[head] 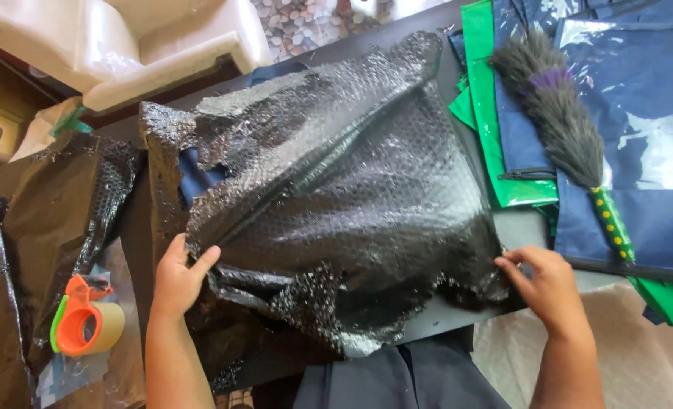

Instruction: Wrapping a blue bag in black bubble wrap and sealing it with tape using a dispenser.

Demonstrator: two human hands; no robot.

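A big sheet of black bubble wrap [344, 182] lies crumpled over a dark table [442, 322], covering something bulky; a bit of blue fabric [200, 178] shows through a gap at its left. My left hand [176, 276] grips the wrap's near left edge, thumb on top. At the near right corner my right hand [543, 284] pinches the wrap's edge with its fingertips.
An orange tape dispenser [82, 318] with a roll of tan tape lies at the left on more black wrap [48, 212]. Navy bags in clear film [640, 151], green bags [484, 98] and a feather duster [560, 125] lie at the right. White cushions [124, 45] sit at the far left.
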